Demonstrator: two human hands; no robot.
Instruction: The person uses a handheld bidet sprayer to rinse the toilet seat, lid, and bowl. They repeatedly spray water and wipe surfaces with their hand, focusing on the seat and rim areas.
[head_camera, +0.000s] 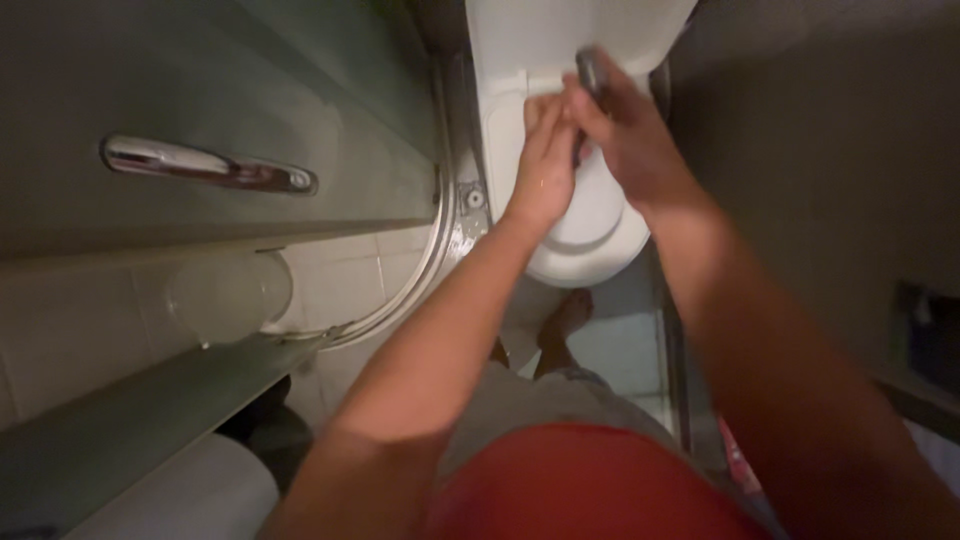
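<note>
The right hand is closed around a dark, slim, long object, blurred, so I cannot tell what kind of tool it is. Only its upper end shows above the fingers; the rest is hidden inside the grip. The left hand lies just beside the right one, touching it, with the fingers flat and stretched together. Whether it presses on the object or only on the surface under it, I cannot tell.

Both hands are over the white rounded ceramic toilet, above its lid area. To the left of the left hand runs the curved metal rail of a frosted glass shower door with a chrome handle. Below the hands, a bare foot stands on the pale tiled floor.

In my judgement, the main risk is a slip: the ceramic is smooth and perhaps wet, so a hand that pushes hard can slide off, and the object can fall to the floor. The bare foot is directly under, so it can be hit. The two hands are very close, so the object can also scrape the left fingers.

The object's long axis runs away from the person, and its visible end points toward the back part of the toilet.
</note>
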